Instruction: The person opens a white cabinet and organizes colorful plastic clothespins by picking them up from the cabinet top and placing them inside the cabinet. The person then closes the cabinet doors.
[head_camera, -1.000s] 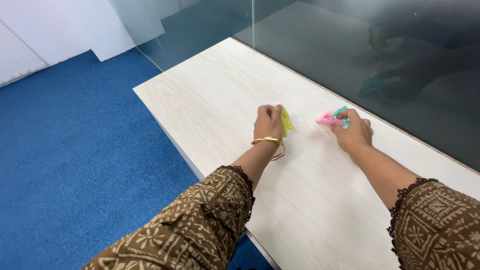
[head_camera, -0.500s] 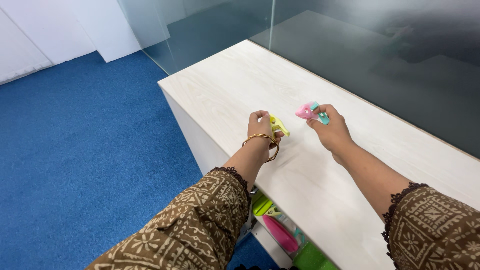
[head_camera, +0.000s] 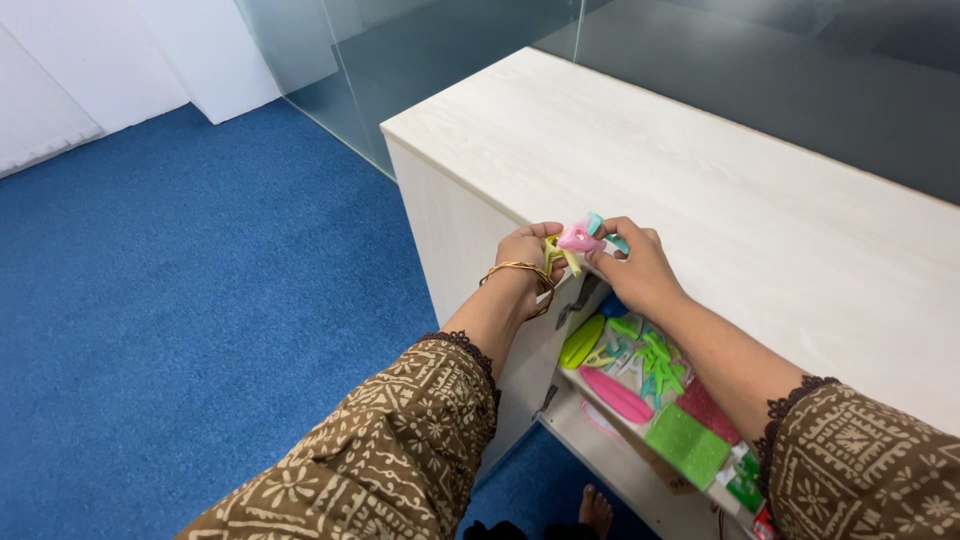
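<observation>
My left hand (head_camera: 528, 253) grips a yellow plastic clip (head_camera: 556, 252) at the front edge of the pale wooden cabinet top (head_camera: 700, 190). My right hand (head_camera: 637, 266) holds a pink clip (head_camera: 579, 238) and a teal clip (head_camera: 599, 226) together, right beside the yellow one. Both hands meet just over the cabinet's front edge, above the open shelf. A gold bangle (head_camera: 519, 270) circles my left wrist.
Below my hands an open shelf (head_camera: 610, 450) holds a tray of green clips (head_camera: 640, 352), a lime green object (head_camera: 581, 342), a pink oval item (head_camera: 616, 394) and a glittery green sheet (head_camera: 686, 442). Glass panels (head_camera: 420, 40) stand behind the cabinet. Blue carpet (head_camera: 200, 280) lies to the left. My bare toes (head_camera: 596, 508) show below.
Both hands have drawn back from the middle of the cabinet top to its front edge and come together. The view has tilted down, revealing the open shelf.
</observation>
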